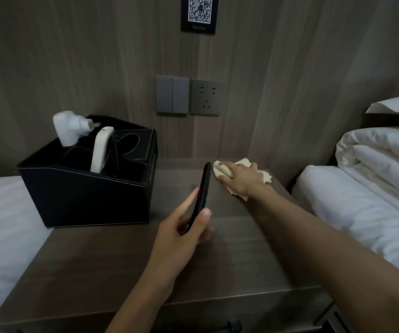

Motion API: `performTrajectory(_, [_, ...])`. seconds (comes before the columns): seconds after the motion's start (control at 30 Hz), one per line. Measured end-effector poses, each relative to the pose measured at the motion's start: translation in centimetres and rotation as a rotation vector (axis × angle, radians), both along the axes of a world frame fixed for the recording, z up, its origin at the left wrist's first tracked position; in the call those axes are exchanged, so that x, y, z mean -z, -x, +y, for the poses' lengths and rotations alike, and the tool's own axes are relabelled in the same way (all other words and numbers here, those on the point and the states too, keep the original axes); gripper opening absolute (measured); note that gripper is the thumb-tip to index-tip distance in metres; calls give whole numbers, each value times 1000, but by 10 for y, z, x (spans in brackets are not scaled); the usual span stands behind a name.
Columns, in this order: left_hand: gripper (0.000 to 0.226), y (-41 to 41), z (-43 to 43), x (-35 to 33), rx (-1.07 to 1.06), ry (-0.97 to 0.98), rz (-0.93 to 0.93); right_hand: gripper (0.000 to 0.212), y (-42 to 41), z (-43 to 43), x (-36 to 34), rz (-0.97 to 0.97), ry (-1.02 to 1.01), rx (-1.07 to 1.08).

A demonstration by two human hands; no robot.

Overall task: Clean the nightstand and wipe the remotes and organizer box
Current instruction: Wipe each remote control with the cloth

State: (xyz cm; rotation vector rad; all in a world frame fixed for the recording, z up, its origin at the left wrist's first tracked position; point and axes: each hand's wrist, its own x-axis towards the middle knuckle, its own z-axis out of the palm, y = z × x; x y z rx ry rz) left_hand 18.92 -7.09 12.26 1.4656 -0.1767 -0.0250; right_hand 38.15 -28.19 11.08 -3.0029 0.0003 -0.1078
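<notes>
Left hand (188,227): clamped on the lower end of the black remote (203,188), thumb on the near face, fingers on the far side. The remote is raised off the tabletop (112,267) and points up and away from the palm. Our reading is that it is held aloft to free the surface underneath for wiping.

Right hand (239,179): ahead of the left hand and slightly right of it, near the back edge of the tabletop. It lies palm down on the cream cloth (264,175), fingers fairly straight and close together, pressing rather than gripping. Cloth bunches over the fingertips and spreads out from under the hand on both sides. A flat hand suits sweeping the cloth across the wood.

Organizer box (85,186): black, stitched, stands on the tabletop left of the left hand and apart from it. A white remote (101,150) stands upright in one compartment. Behind that, a white plug-like item (70,127) sticks up; we cannot tell what it is.

Beyond the right hand, on the wall panel: a grey switch (172,94) and a socket (205,97). White bedding (373,176) lies right of the right arm, and a bed (1,224) lies left of the box.

Judgement: surface wipe under way; box and white remote not yet handled.
</notes>
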Motion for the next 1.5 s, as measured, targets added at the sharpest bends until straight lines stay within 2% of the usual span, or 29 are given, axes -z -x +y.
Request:
performTrajectory(0.1, [42,3,-3,-3,49,52,65,39,11,4,2,-88,-23,-30])
performTrajectory(0.17, [41,6,-2,-4,75,99,108,31,30,6,-9,-110,-140,-60])
performTrajectory(0.23, [40,9,1,-5,100,164,163,28,60,8,-21,-153,-359,-40])
performTrajectory(0.33, [43,16,5,-6,132,245,227,23,113,9,-35,-337,-670,1])
performTrajectory(0.47, [49,23,3,-5,121,210,210,17,168,16,-46,-444,-1030,-58])
performTrajectory(0.73, [40,35,4,-6,200,171,151,44,196,19,-26,-453,-951,-225])
performTrajectory(0.83, [37,44,3,-2,218,142,116,38,192,21,-21,-507,-993,-215])
performTrajectory(0.93, [46,49,-1,2,233,113,56,33,189,30,-19,-554,-952,-226])
performTrajectory(1.07, [41,44,-5,2,204,83,-5,34,188,39,-20,-532,-900,-311])
performTrajectory(1.27, [44,42,-12,7,172,20,-60,35,191,38,-16,-530,-955,-382])
performTrajectory(1.5, [45,41,-16,9,126,96,-89,34,203,41,-8,-451,-959,-470])
